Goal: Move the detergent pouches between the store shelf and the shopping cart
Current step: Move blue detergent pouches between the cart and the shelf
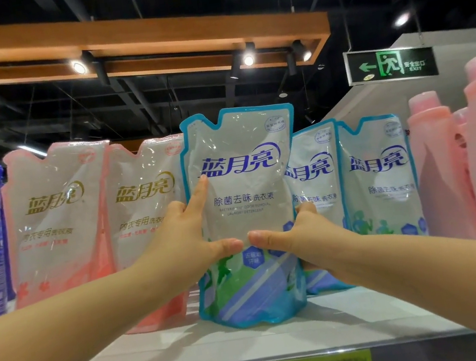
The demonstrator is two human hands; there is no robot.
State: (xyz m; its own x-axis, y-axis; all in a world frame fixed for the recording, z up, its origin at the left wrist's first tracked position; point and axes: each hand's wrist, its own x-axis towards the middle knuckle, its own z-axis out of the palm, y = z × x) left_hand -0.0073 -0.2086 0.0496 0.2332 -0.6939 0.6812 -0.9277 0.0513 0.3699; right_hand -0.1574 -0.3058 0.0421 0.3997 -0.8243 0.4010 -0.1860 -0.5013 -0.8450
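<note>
I hold the blue pouch (240,186) upright between both hands at the front of the shelf (255,344). It is in front of two other blue pouches (382,183) that stand at the right, and pink pouches (58,225) stand at the left. Its bottom is on the shelf board or just above it; I cannot tell which. My left hand (183,238) takes the left edge: the thumb lies across the front, the index finger points straight up along the front, and the other fingers go behind, where I do not see them. My right hand (298,239) takes the right edge, with the thumb on the front and the fingers around the back. The two thumbs nearly meet. I judge that the pouch is soft and rather heavy, because it is a film bag filled with liquid: the lower part looks swollen, and the upper part is flatter, wrinkled and shiny. Such film is smooth and can slip, and the liquid will shift when I tilt the bag, so it may sag or fold if I hold it only at the top. I think the best place is where my hands are now, on both sides of the full belly, perhaps with one palm under the bottom. The squeeze should be moderate, so the seams are not stressed. The cart is not in view.
</note>
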